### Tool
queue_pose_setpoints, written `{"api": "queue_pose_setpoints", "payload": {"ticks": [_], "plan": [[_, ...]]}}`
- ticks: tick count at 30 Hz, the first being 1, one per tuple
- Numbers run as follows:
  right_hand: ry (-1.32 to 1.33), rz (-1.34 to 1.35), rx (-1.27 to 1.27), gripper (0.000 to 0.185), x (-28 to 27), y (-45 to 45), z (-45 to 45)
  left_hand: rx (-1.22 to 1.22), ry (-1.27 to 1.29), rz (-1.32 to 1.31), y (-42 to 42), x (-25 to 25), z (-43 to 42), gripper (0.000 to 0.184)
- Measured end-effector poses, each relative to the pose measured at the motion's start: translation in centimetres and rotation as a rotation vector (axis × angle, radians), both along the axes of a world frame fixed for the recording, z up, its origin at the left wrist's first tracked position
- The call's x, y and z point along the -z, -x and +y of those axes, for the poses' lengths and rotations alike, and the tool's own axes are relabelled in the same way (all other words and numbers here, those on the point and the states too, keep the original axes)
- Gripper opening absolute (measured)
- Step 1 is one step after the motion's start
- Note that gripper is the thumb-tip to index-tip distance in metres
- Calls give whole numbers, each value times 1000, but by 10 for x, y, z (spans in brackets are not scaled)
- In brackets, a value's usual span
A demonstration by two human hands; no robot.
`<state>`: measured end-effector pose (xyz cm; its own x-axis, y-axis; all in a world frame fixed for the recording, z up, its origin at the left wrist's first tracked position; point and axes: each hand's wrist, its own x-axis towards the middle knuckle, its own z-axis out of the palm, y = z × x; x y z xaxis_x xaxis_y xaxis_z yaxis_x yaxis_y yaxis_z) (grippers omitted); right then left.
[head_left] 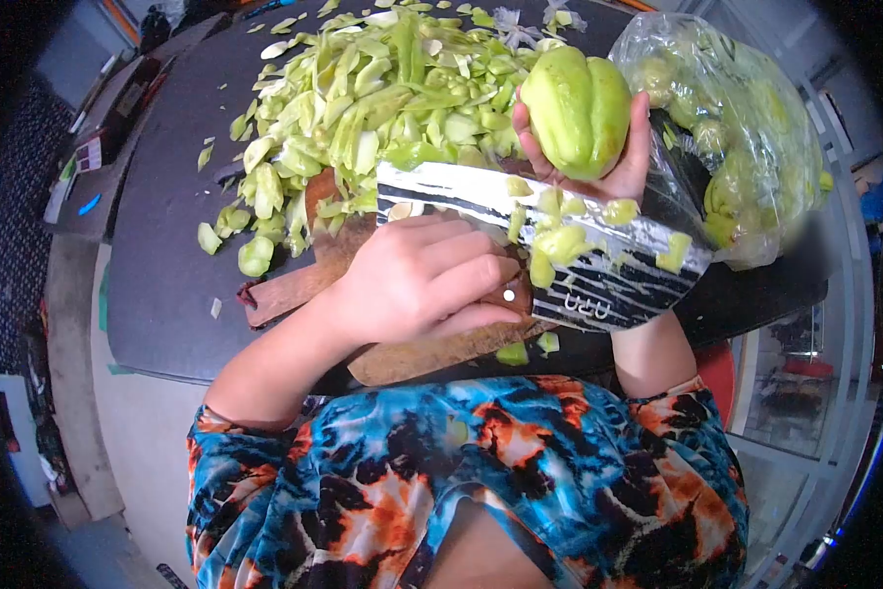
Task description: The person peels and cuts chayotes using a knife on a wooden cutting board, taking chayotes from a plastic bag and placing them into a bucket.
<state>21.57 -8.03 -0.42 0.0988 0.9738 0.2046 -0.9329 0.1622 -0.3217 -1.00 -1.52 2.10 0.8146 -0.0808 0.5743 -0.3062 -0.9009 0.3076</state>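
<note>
My left hand (427, 275) is closed around the brown handle of a wide-bladed cleaver (647, 285). Wet green pieces cling to its dark, silver-streaked blade, which stretches to the right. Behind the blade, my right hand (630, 177) cups a pale green chayote (579, 113), its grooved skin side facing up. The blade hides part of the right palm and wrist. Beneath my left hand lies a wooden board (441, 351), partly covered. A large heap of sliced chayote (392, 93) spreads over the dark table beyond the board.
A clear plastic bag (746, 128) with several chayotes sits on the table's right side. Loose scraps (512, 353) lie near the front edge of the dark table (166, 285). A red rounded thing (718, 378) shows below the table at right.
</note>
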Motion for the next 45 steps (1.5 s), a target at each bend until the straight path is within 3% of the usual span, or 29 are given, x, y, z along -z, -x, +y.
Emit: {"api": "queue_pose_setpoints", "payload": {"ticks": [3,6,9,31,45], "plan": [[142,-72,115,86,-11,13,-4,-9,19,-19,-1,-1,0,39],[257,-128,193,75,-19,27,-5,-19,23,15,0,-4,-2,39],[326,-95,172,77,-27,35,-7,-25,57,9,-1,-1,-3,39],[346,-83,115,76,-31,43,-11,-8,136,-83,-1,-1,0,40],[209,-155,50,76,-27,45,-10,-2,110,-29,3,-6,-3,40]]}}
